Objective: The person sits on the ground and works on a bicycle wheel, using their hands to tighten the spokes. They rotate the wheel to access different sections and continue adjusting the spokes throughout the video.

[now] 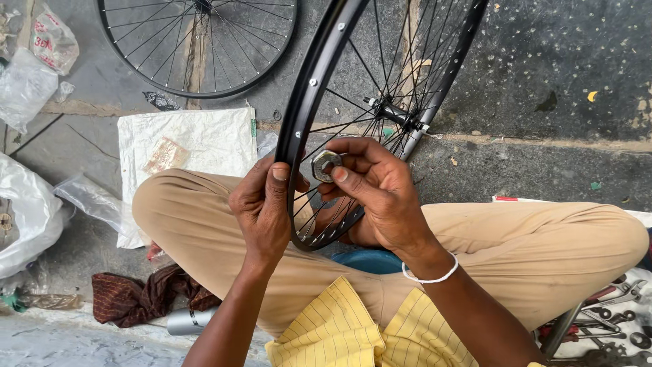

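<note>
A black bicycle wheel rim [307, 102] with thin spokes and a central hub [397, 115] stands upright between my crossed legs in tan trousers. My left hand [263, 207] grips the rim's near edge, thumb on top. My right hand [373, 187] pinches a small round metal tool [324, 165] against the rim, between thumb and fingers. A white band circles my right wrist.
A second spoked wheel [197, 44] lies flat on the stone floor ahead. A white sack [187, 143] and clear plastic bags [27, 85] lie at left. A brown rag [146, 295] and silver can [190, 321] sit near my left knee. Wrenches [614, 306] lie at right.
</note>
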